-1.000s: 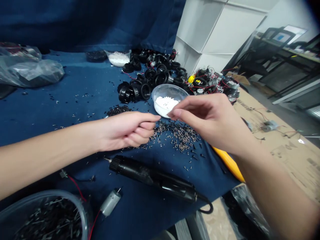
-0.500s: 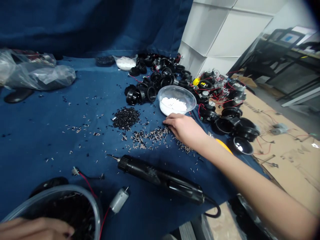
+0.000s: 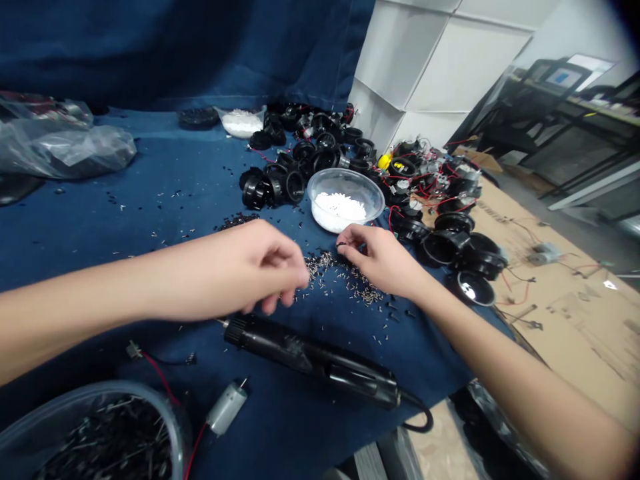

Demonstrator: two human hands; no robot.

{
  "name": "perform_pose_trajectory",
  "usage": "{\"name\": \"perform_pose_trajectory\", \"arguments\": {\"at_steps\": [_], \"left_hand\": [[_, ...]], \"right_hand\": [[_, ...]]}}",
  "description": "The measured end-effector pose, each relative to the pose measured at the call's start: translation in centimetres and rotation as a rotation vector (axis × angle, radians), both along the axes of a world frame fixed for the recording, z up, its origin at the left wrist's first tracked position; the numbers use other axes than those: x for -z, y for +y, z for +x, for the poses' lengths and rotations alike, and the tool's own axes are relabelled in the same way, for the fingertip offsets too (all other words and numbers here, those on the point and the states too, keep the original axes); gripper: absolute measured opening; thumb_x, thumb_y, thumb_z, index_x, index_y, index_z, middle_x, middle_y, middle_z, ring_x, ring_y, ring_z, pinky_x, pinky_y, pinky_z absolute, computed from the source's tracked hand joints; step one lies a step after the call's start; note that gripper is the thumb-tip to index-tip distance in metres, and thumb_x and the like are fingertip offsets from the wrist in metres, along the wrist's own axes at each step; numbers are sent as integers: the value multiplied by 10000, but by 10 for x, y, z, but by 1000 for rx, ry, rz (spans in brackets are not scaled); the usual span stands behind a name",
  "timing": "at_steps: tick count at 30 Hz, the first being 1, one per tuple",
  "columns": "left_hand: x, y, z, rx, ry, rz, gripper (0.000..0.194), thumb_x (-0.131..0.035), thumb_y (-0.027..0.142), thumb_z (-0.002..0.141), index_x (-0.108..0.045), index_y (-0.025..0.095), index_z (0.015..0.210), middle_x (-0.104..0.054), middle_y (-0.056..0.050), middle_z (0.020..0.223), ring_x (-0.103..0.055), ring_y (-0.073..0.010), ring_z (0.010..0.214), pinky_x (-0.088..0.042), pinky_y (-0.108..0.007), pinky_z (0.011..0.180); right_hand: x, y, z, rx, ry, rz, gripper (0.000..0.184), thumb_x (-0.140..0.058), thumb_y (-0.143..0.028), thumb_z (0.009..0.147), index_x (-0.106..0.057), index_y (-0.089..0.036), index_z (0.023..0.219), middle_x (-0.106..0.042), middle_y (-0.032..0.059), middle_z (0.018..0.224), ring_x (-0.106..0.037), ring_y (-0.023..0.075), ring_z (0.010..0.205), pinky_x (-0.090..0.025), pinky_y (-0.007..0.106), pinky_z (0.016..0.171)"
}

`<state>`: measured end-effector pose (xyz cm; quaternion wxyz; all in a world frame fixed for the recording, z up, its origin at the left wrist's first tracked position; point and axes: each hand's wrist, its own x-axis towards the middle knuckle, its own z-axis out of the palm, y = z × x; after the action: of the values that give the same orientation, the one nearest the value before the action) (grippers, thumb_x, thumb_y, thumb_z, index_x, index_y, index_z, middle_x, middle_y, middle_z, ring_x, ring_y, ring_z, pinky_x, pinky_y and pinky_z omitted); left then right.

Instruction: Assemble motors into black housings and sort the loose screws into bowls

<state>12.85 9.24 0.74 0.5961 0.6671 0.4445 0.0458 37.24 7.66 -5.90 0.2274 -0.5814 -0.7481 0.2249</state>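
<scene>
Left hand: the left hand [image 3: 260, 267] hangs at mid-frame, palm down, fingers curled loosely inward; whether they pinch anything cannot be told.
Right hand: the right hand [image 3: 383, 260] rests its fingertips [image 3: 345, 244] on the scatter of small silvery metal pins [image 3: 345, 277], thumb and forefinger closed together on what looks like a single pin.
Pins: thin, short, glinting, strewn on the dark blue felt-like cloth [image 3: 165, 193] between both hands.
Bowl: a clear round plastic bowl of white granules [image 3: 345, 200] sits just above the right hand.
Tool: a long black matte cylindrical electric screwdriver [image 3: 310, 357] lies below the left hand, angled toward lower right.
Rings: glossy black plastic ring housings [image 3: 300, 160] crowd the upper centre.
Tub: a clear tub of dark pins [image 3: 90, 433] fills the lower left.
</scene>
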Motion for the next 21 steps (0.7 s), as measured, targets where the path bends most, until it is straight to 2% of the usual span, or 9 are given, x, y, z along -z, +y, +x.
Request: {"name": "perform_pose_trajectory", "arguments": {"at_steps": [2,5,7,10,13,15,17,19,21], "left_hand": [[11,15,27,-27,-70,-117,245,-606,346,866,-693,129,791,-732,-88,742,-663,-167,612,-513,-221,533],[27,32,55,-174,-168,-383,432,-436,402,964,-673,45,907,-741,-196,873,-727,-234,812,-580,-289,742],[36,36,65,-202,-201,-523,539,-344,438,991,-657,4,931,-728,-242,900,-731,-250,835,-580,-298,774],[44,35,72,-164,-236,-640,664,-239,503,998,-641,-21,929,-714,-273,894,-733,-257,810,-576,-302,779],[48,30,78,-141,-297,-691,725,-167,540,994,-633,0,868,-712,-262,857,-732,-246,785,-573,-291,775],[48,28,82,-158,-348,-719,721,-127,531,999,-619,34,821,-706,-208,774,-728,-231,747,-581,-284,744],[46,26,82,-190,-381,-704,622,-166,451,1017,-595,78,763,-655,-116,642,-700,-179,628,-572,-233,623],[40,25,74,-205,-369,-654,467,-323,351,1006,-556,111,681,-526,-17,520,-554,-77,422,-433,-128,411],[30,22,58,-218,-317,-631,405,-439,288,963,-493,133,593,-356,45,463,-324,-15,316,-218,-103,302]], "right_hand": [[1,-2,2,57,324,-131,102,-586,-229,866,-632,-138,863,-643,30,777,-541,124,671,-427,266,642],[-1,-6,4,115,690,-334,128,-654,-256,826,-656,-132,862,-665,33,800,-556,98,653,-445,228,614],[-3,-7,5,147,832,-435,128,-695,-243,799,-670,-136,866,-669,22,774,-576,86,646,-456,203,604],[-6,-8,3,150,939,-514,121,-710,-226,795,-684,-138,874,-674,15,756,-622,87,677,-506,202,664],[-12,-11,-4,114,824,-424,102,-666,-210,831,-696,-134,892,-688,19,752,-642,103,680,-534,223,677],[-20,-16,-10,61,614,-263,123,-613,-187,866,-713,-138,918,-709,27,774,-660,124,693,-536,238,664],[-32,-23,-16,-23,359,-76,180,-557,-168,900,-733,-164,939,-732,29,850,-680,147,750,-534,258,683],[-45,-30,-18,-57,166,91,212,-536,-172,920,-742,-192,971,-740,22,926,-690,167,821,-531,283,737],[-54,-32,-13,6,87,201,210,-540,-198,929,-736,-192,1003,-742,26,930,-691,175,831,-528,298,760]]}}
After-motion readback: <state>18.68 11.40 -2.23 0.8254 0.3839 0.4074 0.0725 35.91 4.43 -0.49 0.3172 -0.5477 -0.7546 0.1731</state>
